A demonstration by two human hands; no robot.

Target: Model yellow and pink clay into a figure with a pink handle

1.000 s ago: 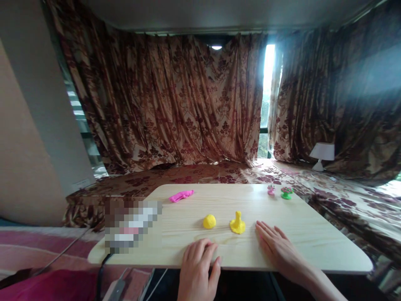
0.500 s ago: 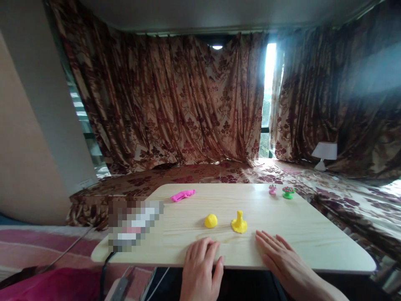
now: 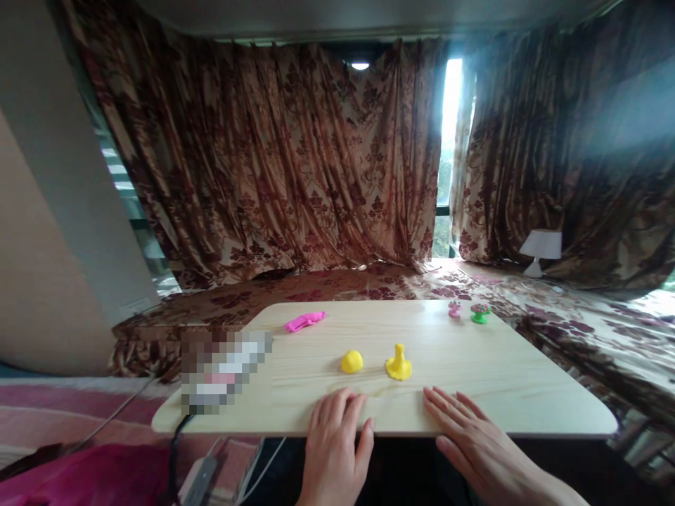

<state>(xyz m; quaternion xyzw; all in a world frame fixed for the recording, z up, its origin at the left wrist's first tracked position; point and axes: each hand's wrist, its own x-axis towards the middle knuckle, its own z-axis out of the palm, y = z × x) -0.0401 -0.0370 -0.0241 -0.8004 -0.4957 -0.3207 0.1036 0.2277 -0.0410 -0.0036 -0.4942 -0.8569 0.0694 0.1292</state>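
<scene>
The left grip [image 3: 336, 441] rests relaxed and empty, fingers over the near edge of the bench [image 3: 532, 407]; the right grip [image 3: 472, 434] lies flat and unclosed to its right. Just beyond the left grip sits a yellow lump [image 3: 351, 362]; beyond the gap between both grips, a yellow stemmed piece [image 3: 399, 367] stands upright. Farther, a magenta piece [image 3: 306, 321] lies ahead-left of the left grip, and a green-based piece [image 3: 479, 314] stands ahead of the right.

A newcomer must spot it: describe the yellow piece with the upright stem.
Find the pale wood-grain table before the brown flowered curtains. Beyond the gap between the bare left hand and bare right hand stands the yellow clay-like piece. Its stem rises from a flared base, unlike the rounded yellow lump to its left.
</scene>
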